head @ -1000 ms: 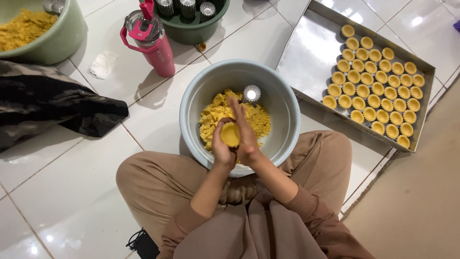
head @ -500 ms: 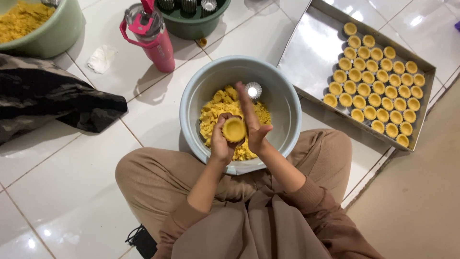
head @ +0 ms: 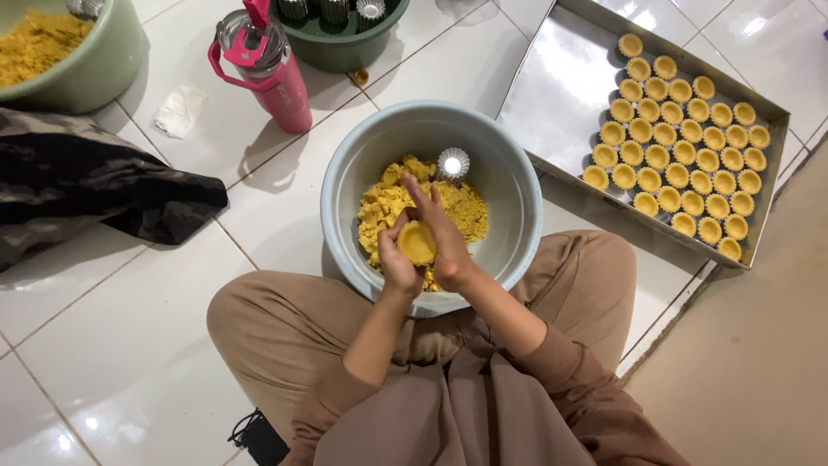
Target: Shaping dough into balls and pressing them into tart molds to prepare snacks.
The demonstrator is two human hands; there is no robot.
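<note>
On the tiled floor (head: 112, 345) we see a pink drinking bottle (head: 269, 71), a dark green bowl (head: 341, 43) of metal moulds behind it, a light green bowl (head: 90, 65) of yellow crumbs, a crumpled dark cloth (head: 95, 185) and a white tissue (head: 179, 110).

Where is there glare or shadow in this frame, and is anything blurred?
Head view: bright glare on the bare part of the metal tray and spots on the floor tiles; the pink bottle casts a soft shadow toward the person; the hands and the piece of dough look sharp.

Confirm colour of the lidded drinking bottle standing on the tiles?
Pink lidded drinking bottle, clear in the head view.
</note>
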